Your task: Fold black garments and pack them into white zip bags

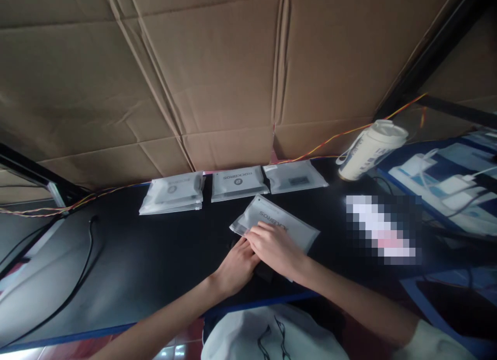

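A frosted white bag with dark lettering lies slanted near the front middle of the black table. My right hand rests over its near part, fingers curled around its left side. Just left of it, and partly under its fingertips, is my left hand, whose fingers point toward the bag. Its fingertips are hidden, so its grip cannot be made out. Something black shows beneath the hands. Behind them lie more frosted bags: a stack at left, one in the middle and one at right.
A cream lidded cup stands at the back right. Beside it are a white power strip with plugs and a pixelated patch on the table. A black cable curves across the left side of the table. Cardboard stands behind.
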